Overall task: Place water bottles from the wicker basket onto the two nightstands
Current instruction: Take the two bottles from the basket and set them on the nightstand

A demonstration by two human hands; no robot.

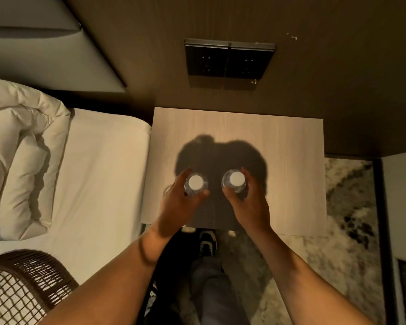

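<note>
Two clear water bottles with white caps are seen from straight above, upright over the light wooden nightstand (279, 141). My left hand (178, 205) is wrapped around the left bottle (195, 181). My right hand (249, 202) grips the right bottle (236, 178). Both bottles sit near the nightstand's front half, a short gap between them. Whether their bases touch the top is hidden. The wicker basket (33, 277) is at the bottom left on the bed, its inside mostly out of view.
A bed with a white sheet (99, 184) and a folded duvet (21, 160) lies to the left of the nightstand. Dark wall sockets (229, 59) sit on the wood panel behind. My leg and shoe (206, 242) stand on patterned carpet in front.
</note>
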